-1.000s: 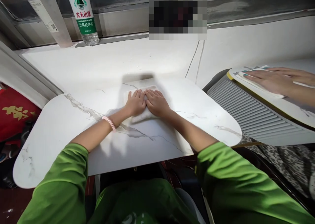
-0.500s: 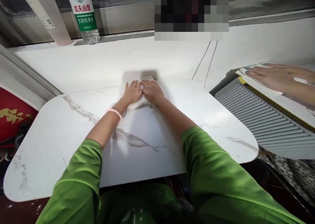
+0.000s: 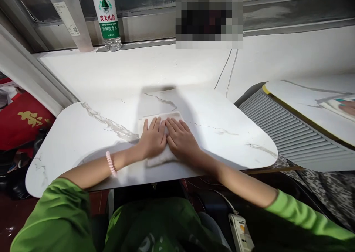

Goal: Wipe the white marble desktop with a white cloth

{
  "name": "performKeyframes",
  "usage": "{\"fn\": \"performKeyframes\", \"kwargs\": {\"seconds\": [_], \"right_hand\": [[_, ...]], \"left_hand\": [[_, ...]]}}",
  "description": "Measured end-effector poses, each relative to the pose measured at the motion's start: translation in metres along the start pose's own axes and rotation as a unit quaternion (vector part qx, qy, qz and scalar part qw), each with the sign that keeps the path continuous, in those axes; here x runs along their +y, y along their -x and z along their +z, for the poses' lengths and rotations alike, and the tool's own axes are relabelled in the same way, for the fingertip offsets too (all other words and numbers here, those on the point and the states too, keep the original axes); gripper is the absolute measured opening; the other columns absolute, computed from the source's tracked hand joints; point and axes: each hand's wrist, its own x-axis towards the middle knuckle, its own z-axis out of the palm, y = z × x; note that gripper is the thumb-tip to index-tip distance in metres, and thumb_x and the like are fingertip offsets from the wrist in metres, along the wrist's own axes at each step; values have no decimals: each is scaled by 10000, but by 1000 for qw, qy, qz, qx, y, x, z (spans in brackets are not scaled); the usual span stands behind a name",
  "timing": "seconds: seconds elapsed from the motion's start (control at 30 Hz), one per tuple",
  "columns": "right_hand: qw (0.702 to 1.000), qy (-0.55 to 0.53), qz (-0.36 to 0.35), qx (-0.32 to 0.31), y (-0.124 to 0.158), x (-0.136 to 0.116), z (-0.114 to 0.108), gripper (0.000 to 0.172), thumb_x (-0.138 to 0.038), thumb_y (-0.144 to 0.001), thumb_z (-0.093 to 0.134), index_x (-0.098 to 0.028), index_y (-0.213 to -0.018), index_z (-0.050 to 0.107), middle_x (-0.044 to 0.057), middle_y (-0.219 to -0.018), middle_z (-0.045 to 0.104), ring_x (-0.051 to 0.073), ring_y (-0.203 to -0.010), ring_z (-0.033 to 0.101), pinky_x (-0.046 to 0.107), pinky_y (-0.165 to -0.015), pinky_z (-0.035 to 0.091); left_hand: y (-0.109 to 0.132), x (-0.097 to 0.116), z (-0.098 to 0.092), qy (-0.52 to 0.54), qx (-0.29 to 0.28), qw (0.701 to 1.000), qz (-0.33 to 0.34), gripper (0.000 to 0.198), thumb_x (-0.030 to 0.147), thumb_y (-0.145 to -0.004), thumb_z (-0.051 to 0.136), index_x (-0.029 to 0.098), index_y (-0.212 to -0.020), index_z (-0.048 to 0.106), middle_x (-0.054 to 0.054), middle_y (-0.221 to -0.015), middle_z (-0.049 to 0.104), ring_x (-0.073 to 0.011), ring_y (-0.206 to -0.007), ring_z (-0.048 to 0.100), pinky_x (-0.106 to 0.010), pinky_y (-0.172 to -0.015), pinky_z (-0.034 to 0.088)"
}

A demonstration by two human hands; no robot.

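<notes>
Both palms lie flat on a white cloth (image 3: 162,159) spread on the white marbled table (image 3: 222,115). My left hand (image 3: 153,138), below a pink coiled band (image 3: 111,163) on the forearm, presses the cloth's left half with fingers stretched out. Beside it, my right hand (image 3: 181,139) rests on the right half, fingers extended, the two index fingers almost touching. The cloth's far edge shows past my fingertips, and its near edge lies close to the table's front edge. Part of the cloth is hidden under the hands.
On the sill stand a water bottle (image 3: 107,21) and a tall frosted container (image 3: 72,21). To the right, another person's hand (image 3: 347,106) is on a cloth over a second table (image 3: 302,89). A power strip (image 3: 240,231) lies below; a red bag (image 3: 27,115) is at left.
My hands have drawn the cloth from the table's back edge toward me, elbows bending outward. The other person's hand has moved right, toward the picture's edge. The camera view has shifted a little.
</notes>
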Motion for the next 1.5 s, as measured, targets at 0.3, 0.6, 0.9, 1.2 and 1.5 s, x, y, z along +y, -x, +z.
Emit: {"fn": "performKeyframes", "kwargs": {"seconds": [0.3, 0.6, 0.9, 1.2, 1.5], "right_hand": [[998, 4, -65, 8, 51, -29, -24, 547, -209, -877, 370, 22, -1348, 524, 227, -1402, 537, 337, -1306, 464, 488, -1081, 355], [997, -76, -8, -18, -63, -4, 10, 494, -177, -897, 303, -7, -1310, 514, 196, -1445, 499, 284, -1386, 383, 421, -1168, 237], [995, -95, -10, 38, -180, 19, 48, 391, -133, -856, 331, -86, -1157, 575, 202, -1258, 619, 293, -1211, 508, 424, -1080, 311], [994, -99, 1, 45, -189, 22, 53, 436, -141, -870, 327, -61, -1213, 583, 182, -1327, 601, 274, -1290, 478, 402, -1113, 290], [995, -92, -6, 25, -125, -5, 33, 515, -164, -897, 313, -13, -1337, 535, 182, -1434, 524, 284, -1369, 429, 442, -1150, 275]], "left_hand": [[66, 23, -8, 2, -20, 999, 32, 577, 287, -987, 307, 0, -1487, 333, -194, -1573, 286, -315, -1482, 213, -567, -1195, 161], [-24, -48, -11, 7, -34, 999, -3, 533, 216, -976, 267, 41, -1472, 348, -156, -1575, 313, -273, -1470, 260, -529, -1198, 167], [-110, -128, -9, 1, -13, 999, -47, 510, 199, -968, 285, 85, -1460, 358, -141, -1567, 337, -223, -1461, 279, -470, -1201, 171], [-117, -132, -4, 5, 2, 998, -70, 502, 216, -991, 272, 113, -1474, 362, -130, -1580, 313, -235, -1472, 257, -488, -1205, 145], [-58, -98, -5, -9, 8, 998, -55, 511, 217, -989, 299, 79, -1476, 361, -153, -1569, 327, -263, -1468, 270, -509, -1201, 161]]}}
